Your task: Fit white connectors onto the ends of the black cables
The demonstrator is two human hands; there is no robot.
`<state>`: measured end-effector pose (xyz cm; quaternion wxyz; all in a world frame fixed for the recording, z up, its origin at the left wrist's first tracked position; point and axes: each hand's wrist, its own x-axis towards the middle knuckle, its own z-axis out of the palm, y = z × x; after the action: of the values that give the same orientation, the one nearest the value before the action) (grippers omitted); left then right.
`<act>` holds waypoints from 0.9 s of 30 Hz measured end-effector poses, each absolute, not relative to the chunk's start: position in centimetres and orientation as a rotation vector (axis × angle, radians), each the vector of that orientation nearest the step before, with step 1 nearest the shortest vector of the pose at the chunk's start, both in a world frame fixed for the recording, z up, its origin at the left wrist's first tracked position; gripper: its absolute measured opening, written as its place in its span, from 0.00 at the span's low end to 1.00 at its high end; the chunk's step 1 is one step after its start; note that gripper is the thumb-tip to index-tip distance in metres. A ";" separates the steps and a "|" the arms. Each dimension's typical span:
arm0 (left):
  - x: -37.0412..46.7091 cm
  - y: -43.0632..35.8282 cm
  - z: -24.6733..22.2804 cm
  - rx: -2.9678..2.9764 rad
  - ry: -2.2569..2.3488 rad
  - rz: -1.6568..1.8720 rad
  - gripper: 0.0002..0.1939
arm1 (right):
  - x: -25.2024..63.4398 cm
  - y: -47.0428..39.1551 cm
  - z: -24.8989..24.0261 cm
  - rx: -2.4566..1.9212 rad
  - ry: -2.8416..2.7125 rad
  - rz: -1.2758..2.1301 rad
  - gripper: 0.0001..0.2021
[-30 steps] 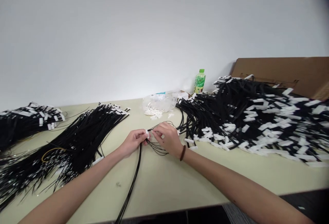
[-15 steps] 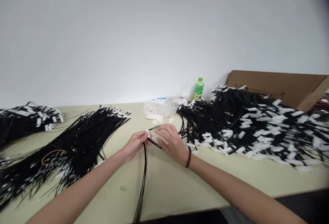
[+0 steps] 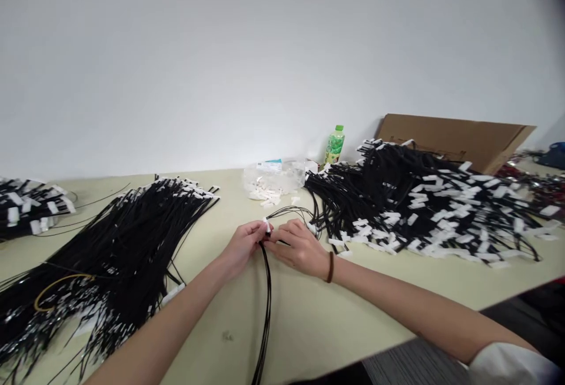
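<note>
The fingers of the left hand [image 3: 242, 245] are pinched shut on a small white connector [image 3: 266, 224] at the end of a thin bundle of black wires [image 3: 266, 291], with the connector poking out just above the fingertips. The right hand [image 3: 298, 246] lies touching the left, its fingers curled in and closed lightly on the same wires just beside the connector. From the grip the wires run straight down toward the near edge of the surface [image 3: 300, 320], while a loose loop of them arcs up behind the right hand. Left of the hands lies a fanned heap of black cables [image 3: 119, 238]; right of them is a bigger pile [image 3: 419, 208] studded with white connectors. Further back are a clear bag [image 3: 274, 178] of white parts, a green bottle [image 3: 334, 145] and a cardboard box [image 3: 459, 138].
</note>
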<state>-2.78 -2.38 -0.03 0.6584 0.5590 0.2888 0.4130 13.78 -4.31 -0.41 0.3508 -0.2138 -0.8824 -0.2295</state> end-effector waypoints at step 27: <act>-2.1 -2.8 0.0 1.058 0.809 1.075 0.13 | 12.3 -2.5 -0.7 -0.575 -2.248 -0.657 0.08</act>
<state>-2.08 -2.79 -0.03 0.6555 0.4669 0.3567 0.4744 12.31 -2.54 -0.72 0.3572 -0.2228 -0.8707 -0.2543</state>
